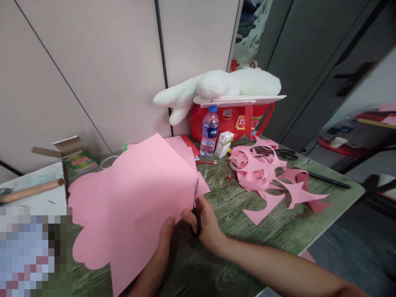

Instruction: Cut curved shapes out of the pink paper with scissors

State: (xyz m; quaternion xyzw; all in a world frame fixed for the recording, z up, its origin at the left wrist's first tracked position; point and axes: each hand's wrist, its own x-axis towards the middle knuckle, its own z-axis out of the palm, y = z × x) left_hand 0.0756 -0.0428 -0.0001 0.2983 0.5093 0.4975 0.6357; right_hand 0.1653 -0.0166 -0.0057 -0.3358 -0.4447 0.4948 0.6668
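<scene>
A large sheet of pink paper point(145, 194) is held up over the table, its left side showing rounded scalloped edges that may belong to a sheet behind it. My left hand point(165, 243) grips the lower right edge, thumb on the near face and the other fingers hidden behind. In my right hand point(207, 227) are scissors point(196, 216) with black handles, fingers closed round the loops. One blade lies in front of the paper near its right corner, and the other is out of sight behind it.
Curved pink scraps point(260, 169) are heaped at right, near a black pen-like stick point(324, 179). Behind stand a water bottle point(209, 134), a small white box point(224, 144) and a red bag point(229, 119) under a white plush point(222, 84). A hammer-like wooden handle point(34, 192) lies left.
</scene>
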